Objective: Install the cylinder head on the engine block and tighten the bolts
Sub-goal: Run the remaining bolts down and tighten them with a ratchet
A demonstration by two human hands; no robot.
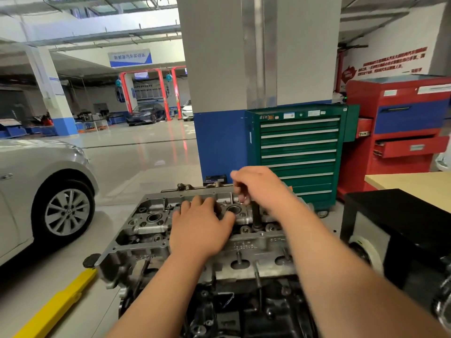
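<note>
The dark, grimy block (pixel 244 313) stands low in the middle of the view, on the workshop floor side of a silver car (pixel 36 191). The head (pixel 151 225), grey cast metal with round bores and bolt holes, sits on top of it. The left hand (pixel 202 228) lies flat on the head, fingers straight. The right hand (pixel 258 184) curls round the top of an upright dark tool (pixel 255 215) set into the head.

Grey cast-metal cylinder head (pixel 253 245): matt, rough-grained faces with smoother machined bores. Dark metal engine block (pixel 231 318) beneath: dull finish. Black cylindrical metal tool shaft (pixel 255 215): smooth, faint sheen. Green sheet-metal drawer cabinet (pixel 300 145) and red sheet-metal drawer cabinet (pixel 402 147): painted, semi-gloss. Pale wood-look tabletop (pixel 419 186): matt. Grey workshop floor (pixel 146 152): polished, mirror-glossy. Silver car body (pixel 36 162): glossy paint.
</note>
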